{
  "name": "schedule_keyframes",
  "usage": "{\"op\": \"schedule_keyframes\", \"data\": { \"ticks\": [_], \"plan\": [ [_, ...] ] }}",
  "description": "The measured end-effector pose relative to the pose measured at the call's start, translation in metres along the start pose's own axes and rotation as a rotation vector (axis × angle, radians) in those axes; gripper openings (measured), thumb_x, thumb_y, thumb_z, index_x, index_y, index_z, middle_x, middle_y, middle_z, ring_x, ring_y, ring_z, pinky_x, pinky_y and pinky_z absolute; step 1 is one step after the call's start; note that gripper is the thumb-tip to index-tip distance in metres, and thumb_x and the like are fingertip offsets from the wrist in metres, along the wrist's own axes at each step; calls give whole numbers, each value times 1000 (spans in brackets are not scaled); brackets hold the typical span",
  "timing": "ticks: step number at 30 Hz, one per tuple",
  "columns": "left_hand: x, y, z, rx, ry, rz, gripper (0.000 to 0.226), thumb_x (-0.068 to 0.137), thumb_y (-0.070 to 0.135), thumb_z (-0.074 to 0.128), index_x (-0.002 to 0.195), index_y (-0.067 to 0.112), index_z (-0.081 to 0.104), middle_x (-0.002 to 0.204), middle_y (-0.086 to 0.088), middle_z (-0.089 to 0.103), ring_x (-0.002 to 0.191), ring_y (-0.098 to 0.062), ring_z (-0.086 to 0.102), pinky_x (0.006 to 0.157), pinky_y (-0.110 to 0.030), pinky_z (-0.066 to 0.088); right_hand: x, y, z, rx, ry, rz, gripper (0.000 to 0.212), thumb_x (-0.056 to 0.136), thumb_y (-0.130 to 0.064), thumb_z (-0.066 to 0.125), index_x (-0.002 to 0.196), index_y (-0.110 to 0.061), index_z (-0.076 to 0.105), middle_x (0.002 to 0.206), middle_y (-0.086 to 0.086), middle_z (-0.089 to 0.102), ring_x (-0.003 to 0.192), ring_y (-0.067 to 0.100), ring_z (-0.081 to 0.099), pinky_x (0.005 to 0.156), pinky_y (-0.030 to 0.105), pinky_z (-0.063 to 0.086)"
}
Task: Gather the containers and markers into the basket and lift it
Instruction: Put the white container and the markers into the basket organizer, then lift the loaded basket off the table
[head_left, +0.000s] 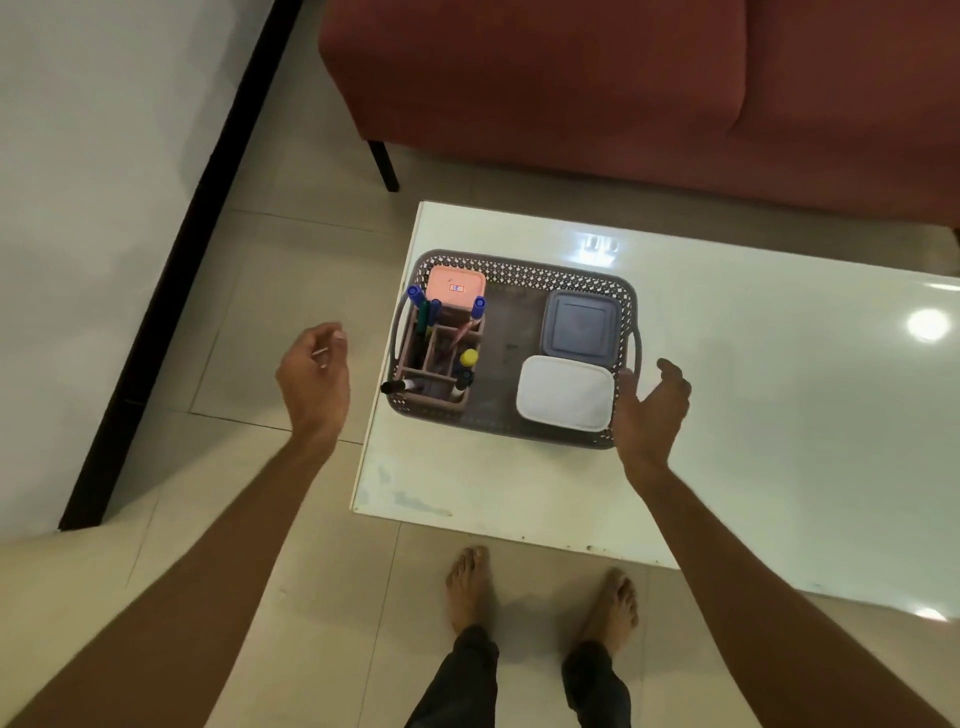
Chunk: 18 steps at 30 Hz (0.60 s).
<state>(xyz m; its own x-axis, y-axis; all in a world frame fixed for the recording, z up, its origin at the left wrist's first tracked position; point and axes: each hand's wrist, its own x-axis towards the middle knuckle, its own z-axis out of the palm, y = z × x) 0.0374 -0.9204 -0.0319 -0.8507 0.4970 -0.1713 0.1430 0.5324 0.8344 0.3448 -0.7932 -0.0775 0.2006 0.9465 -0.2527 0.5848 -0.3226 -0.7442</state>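
Observation:
A grey perforated basket (524, 274) stands on the left part of the white table (753, 415). Inside it are a pink-lidded container (456, 285), a grey-lidded container (581, 327), a white-lidded container (565, 392) and a brown divided organiser (431, 358) with several markers (470, 358) standing in it. My left hand (314, 374) hovers open over the floor, a short way left of the basket's left handle. My right hand (652, 410) is open beside the basket's right handle, its thumb close to the rim; I cannot tell whether it touches.
A dark red sofa (623, 88) runs along the far side of the table, with one black leg (384, 166) on the tiled floor. A white wall with a black skirting (171, 291) lies to the left. My bare feet (540, 592) stand at the table's near edge.

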Motion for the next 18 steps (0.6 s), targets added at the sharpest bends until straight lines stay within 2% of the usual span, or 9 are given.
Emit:
{"op": "schedule_keyframes", "data": {
  "ticks": [2, 3, 6, 9, 12, 14, 18],
  "plan": [
    [18, -14, 9, -18, -110, -129, 27, 100, 30, 53, 120, 16, 64, 114, -5, 69, 105, -24, 66, 96, -45, 55, 8, 15, 6, 57, -37, 99, 51, 98, -35, 55, 141, -12, 43, 139, 12, 50, 130, 31, 45, 110, 40, 35],
    [23, -18, 15, -29, -180, -181, 29, 101, 34, 50, 121, 17, 63, 115, -6, 69, 108, -26, 65, 97, -47, 54, 11, 21, 9, 104, -73, 136, 48, 98, -38, 52, 140, -16, 45, 135, 8, 53, 127, 28, 49, 109, 43, 39],
    [35, -25, 38, -86, -402, -311, 36, 104, 39, 42, 124, 16, 61, 120, -7, 67, 112, -27, 63, 94, -43, 53, 15, 33, 18, 174, -188, 164, 37, 101, -37, 46, 135, -24, 52, 120, -2, 60, 117, 23, 55, 98, 39, 47],
    [38, -33, 54, -156, -536, -440, 45, 105, 49, 32, 116, 25, 68, 121, -7, 70, 110, -26, 65, 101, -45, 49, 18, 39, 23, 172, -207, 116, 34, 103, -28, 42, 135, -30, 53, 117, -5, 59, 116, 19, 53, 92, 33, 42],
    [35, -43, 60, -231, -558, -475, 45, 104, 52, 29, 107, 34, 70, 116, -3, 73, 113, -24, 65, 108, -47, 45, 19, 39, 27, 176, -151, 135, 38, 102, -24, 36, 132, -34, 57, 121, -6, 59, 118, 21, 52, 99, 39, 45],
    [28, -45, 57, -276, -556, -485, 48, 105, 51, 27, 110, 31, 70, 115, -3, 74, 113, -23, 66, 109, -47, 44, 14, 38, 28, 192, -124, 142, 38, 102, -23, 36, 131, -32, 59, 122, -4, 61, 120, 22, 53, 103, 43, 46],
    [4, -45, 36, -295, -566, -472, 51, 105, 51, 23, 109, 29, 69, 112, -3, 75, 110, -22, 67, 106, -44, 46, -5, 43, 20, 216, -113, 151, 37, 105, -23, 36, 132, -31, 59, 121, -3, 61, 115, 22, 55, 102, 45, 48]
  ]
}}
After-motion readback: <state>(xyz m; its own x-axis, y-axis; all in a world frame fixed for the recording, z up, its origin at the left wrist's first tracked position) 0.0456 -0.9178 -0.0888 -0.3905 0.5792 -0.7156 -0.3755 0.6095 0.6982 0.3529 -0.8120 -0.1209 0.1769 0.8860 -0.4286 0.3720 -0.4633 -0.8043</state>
